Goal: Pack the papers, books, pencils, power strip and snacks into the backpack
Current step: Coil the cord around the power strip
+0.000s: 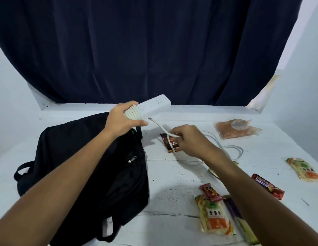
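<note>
power strip (pixel 154 106) long axis up-right, probably level-ish, left hand (pixel 121 119) gripping

We are holding the white power strip (pixel 153 105) up over the black backpack (pixel 87 167) with our left hand (pixel 121 119), fingers gripping the coiled turns of its cord (pixel 163 129). Our right hand (pixel 189 140) is pinching the loose cord above the white table (pixel 172 176), where snack packets (pixel 214 214) are lying scattered.

Single head-worn view, looking forward and down; close over the white table (pixel 168 174); edges seemingly wide-angle warped.
</note>
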